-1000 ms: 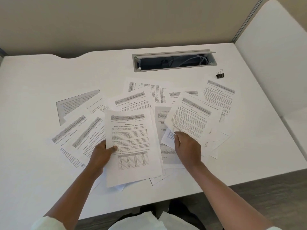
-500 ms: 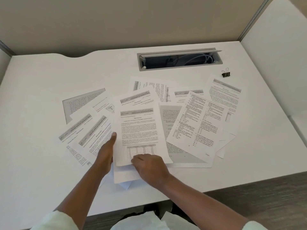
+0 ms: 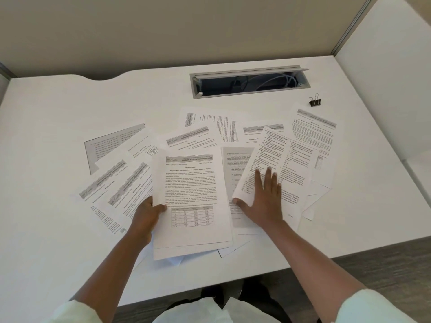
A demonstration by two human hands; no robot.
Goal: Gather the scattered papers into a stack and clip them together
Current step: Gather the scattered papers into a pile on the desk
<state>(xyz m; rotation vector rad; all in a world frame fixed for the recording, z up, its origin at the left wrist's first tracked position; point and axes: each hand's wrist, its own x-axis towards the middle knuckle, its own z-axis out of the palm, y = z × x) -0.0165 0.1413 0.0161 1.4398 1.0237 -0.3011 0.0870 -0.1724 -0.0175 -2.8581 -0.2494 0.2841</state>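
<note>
White printed papers (image 3: 312,134) fanned flat on smooth desk (image 3: 58,229). Left hand (image 3: 145,217) pinches small stack (image 3: 191,197); right hand (image 3: 263,199) spread flat on sheet (image 3: 279,164). Black binder clip (image 3: 314,101) apart.

One binder clip (image 3: 314,102) sits at upper right, one cable slot (image 3: 249,81) at upper centre, two hands at the bottom, and roughly a dozen overlapping printed sheets (image 3: 191,183), exact count unclear.

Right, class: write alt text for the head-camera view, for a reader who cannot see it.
A person's left hand grips a small stack of papers while the right hand lies flat on a loose sheet, among printed pages scattered over a white desk. A binder clip sits apart, far right.
</note>
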